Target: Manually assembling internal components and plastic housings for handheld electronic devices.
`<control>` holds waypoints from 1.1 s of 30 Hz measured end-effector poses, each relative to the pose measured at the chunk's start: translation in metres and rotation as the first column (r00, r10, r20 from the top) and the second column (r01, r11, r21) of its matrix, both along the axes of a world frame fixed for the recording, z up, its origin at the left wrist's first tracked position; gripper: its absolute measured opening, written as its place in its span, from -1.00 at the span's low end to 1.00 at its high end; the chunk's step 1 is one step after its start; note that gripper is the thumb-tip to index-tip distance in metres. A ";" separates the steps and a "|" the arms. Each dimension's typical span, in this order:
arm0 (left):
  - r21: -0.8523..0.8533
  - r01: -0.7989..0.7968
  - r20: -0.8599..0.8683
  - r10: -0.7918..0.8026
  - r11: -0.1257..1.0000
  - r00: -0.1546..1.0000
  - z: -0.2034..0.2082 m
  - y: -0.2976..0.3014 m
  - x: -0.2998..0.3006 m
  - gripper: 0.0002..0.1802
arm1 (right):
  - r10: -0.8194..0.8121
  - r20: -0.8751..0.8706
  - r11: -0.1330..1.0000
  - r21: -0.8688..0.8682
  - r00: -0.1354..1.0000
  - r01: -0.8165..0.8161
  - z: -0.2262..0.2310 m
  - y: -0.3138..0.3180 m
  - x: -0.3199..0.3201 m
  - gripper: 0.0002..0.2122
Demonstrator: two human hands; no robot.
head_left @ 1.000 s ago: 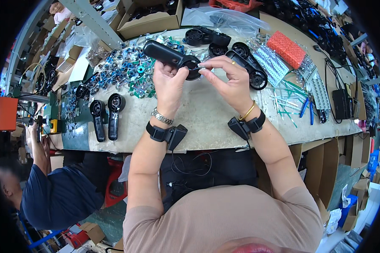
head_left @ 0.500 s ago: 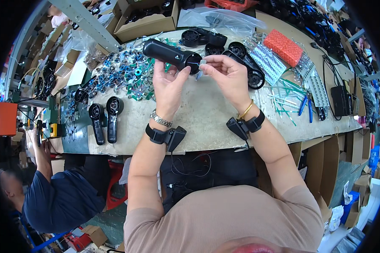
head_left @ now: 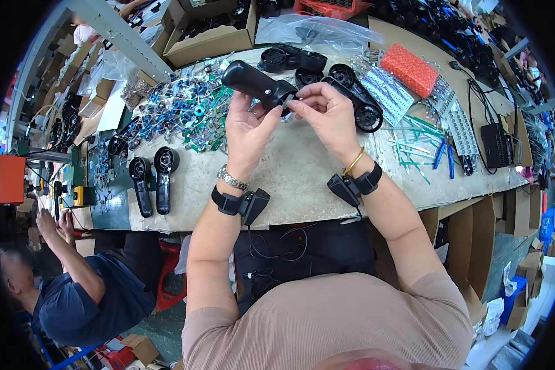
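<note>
Left hand (head_left: pixel 246 132) gripping a black handheld housing (head_left: pixel 250 79), raised above the bench (head_left: pixel 296 179), handle end up and left. Right hand (head_left: pixel 332 120) closed in a pinch on a small pale piece (head_left: pixel 288 99) at the housing's round end; exact seating too small to tell. Left of the hands, a tangled heap of wired parts (head_left: pixel 191 114); nearer the edge, two black housings (head_left: pixel 163 185) side by side. Blue-handled pliers (head_left: pixel 451 161) lie far right.
</note>
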State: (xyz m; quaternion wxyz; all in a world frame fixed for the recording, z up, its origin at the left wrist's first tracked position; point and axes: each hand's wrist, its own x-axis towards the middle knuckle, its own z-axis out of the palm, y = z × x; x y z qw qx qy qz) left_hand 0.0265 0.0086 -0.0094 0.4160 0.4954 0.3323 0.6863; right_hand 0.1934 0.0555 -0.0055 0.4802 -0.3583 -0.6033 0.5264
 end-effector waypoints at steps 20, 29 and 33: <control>0.258 -0.020 -0.496 0.150 0.966 0.855 0.024 -0.002 -0.007 -0.77 | 0.097 -0.321 0.902 -0.372 0.942 -0.220 0.007 0.010 0.010 -0.75; 0.253 -0.282 -0.578 0.378 0.925 0.723 0.018 -0.003 -0.004 -0.77 | 0.151 -0.313 0.930 -0.276 0.937 -0.242 0.001 0.008 0.003 -0.67; 0.310 -0.244 -0.615 0.390 0.919 0.685 0.019 -0.005 -0.006 -0.80 | 0.121 -0.265 0.938 -0.284 0.957 -0.197 -0.001 0.008 0.004 -0.66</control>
